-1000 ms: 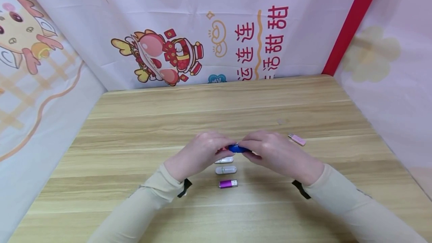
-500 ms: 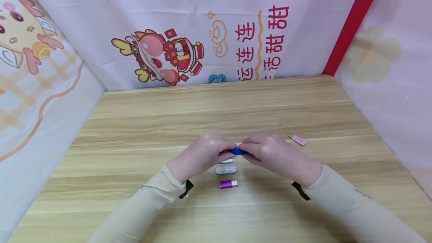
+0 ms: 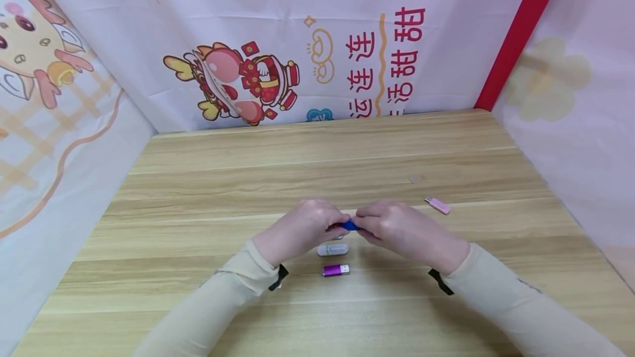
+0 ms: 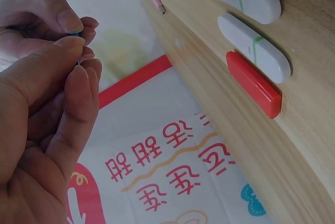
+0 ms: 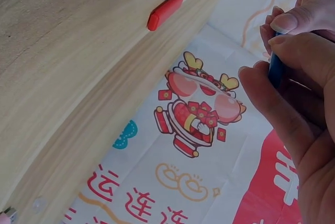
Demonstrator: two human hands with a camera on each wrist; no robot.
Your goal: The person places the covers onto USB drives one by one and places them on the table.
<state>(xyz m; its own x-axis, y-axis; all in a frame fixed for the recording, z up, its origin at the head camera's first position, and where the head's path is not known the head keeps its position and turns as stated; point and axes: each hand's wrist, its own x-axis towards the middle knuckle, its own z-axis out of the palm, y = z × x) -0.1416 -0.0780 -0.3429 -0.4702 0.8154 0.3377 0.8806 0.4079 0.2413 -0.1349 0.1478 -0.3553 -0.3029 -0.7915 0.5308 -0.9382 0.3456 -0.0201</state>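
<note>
In the head view both hands meet over the middle of the table, with a small blue USB stick [image 3: 350,225] between their fingertips. My left hand [image 3: 303,230] pinches one end of it between thumb and fingers. The other end is pinched by my right hand [image 3: 409,233]. Most of the blue USB stick is hidden by fingers; the right wrist view shows its narrow side. Below the hands lie a white USB stick [image 3: 333,249] and a purple one [image 3: 335,270] with a bare metal plug. The left wrist view shows a red USB stick [image 4: 254,84] beside two white ones.
A pink USB stick [image 3: 438,205] lies to the right of the hands, its plug pointing left. Behind it is a small clear piece [image 3: 413,179]. The wooden table [image 3: 223,180] ends at printed cloth hangings [image 3: 317,43] on its back and sides.
Both hands have shifted slightly toward the near side, and the left one a little to the right. Less of the blue USB stick shows, and the second white one is now mostly covered.
</note>
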